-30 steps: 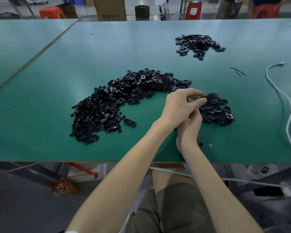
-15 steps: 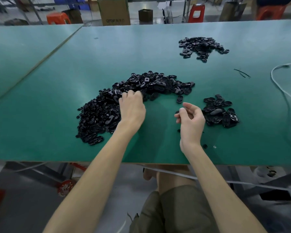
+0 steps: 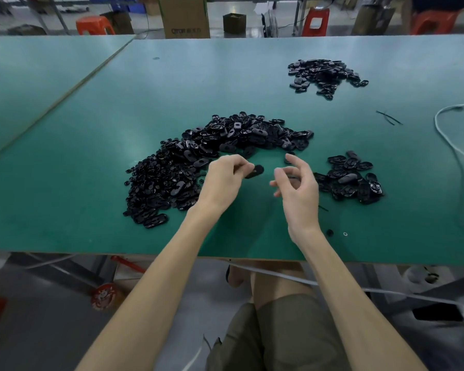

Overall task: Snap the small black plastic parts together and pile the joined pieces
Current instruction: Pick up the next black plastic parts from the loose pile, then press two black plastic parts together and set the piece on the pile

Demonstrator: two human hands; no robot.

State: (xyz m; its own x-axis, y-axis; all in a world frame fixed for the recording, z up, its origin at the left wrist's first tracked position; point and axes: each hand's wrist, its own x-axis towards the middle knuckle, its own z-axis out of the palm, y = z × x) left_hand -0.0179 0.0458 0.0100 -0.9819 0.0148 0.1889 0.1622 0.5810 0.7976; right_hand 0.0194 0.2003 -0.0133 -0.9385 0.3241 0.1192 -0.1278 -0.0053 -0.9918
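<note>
**One part pinched, ready to meet its mate**

Just past the near edge of the tabletop [image 3: 91,210], your hands sit side by side, not touching. Your left hand [image 3: 220,180] pinches a black oval part [image 3: 255,171] at its fingertips and points it towards the right, probably for mating. Your right hand [image 3: 299,188] is loosely curled with its fingers half spread; I cannot tell whether it holds a small piece. The supply heap [image 3: 188,167] lies just beyond your left hand, close for picking. The small pile [image 3: 351,178] to the right is probably joined pieces. A far pile [image 3: 324,74] sits well apart.
</note>
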